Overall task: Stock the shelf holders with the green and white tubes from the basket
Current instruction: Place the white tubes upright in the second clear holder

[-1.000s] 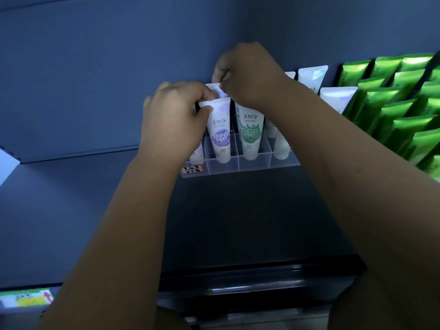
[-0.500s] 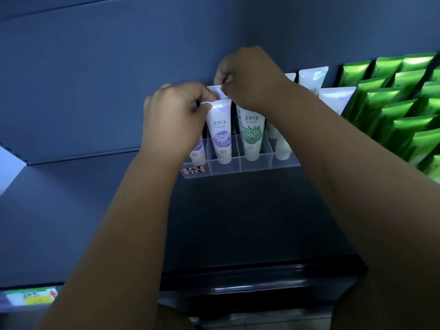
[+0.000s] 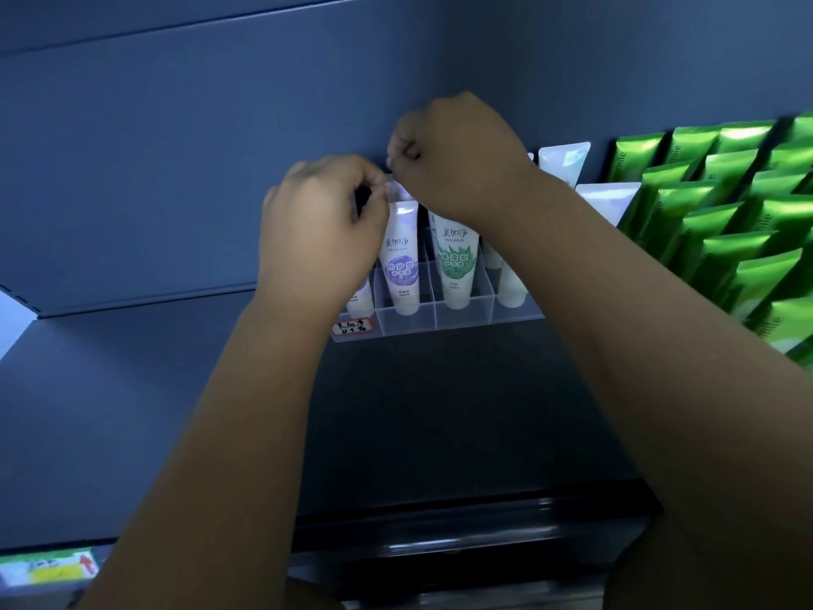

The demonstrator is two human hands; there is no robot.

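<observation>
Left hand (image 3: 321, 231) grip narrow on top edge of white tube (image 3: 399, 196) in clear holder (image 3: 462, 321); right hand (image 3: 457, 160) grip tight, contents indiscernible.

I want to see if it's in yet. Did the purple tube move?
No. The purple tube sits in the same slot of the clear holder, beside the green-leaf tube, as before. The left hand pinches its top.

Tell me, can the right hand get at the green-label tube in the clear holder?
Probably yes. The right hand is above the green-label tube, which stands at the front of the clear holder with nothing before it. Its fingers are curled, perhaps occupied.
</observation>
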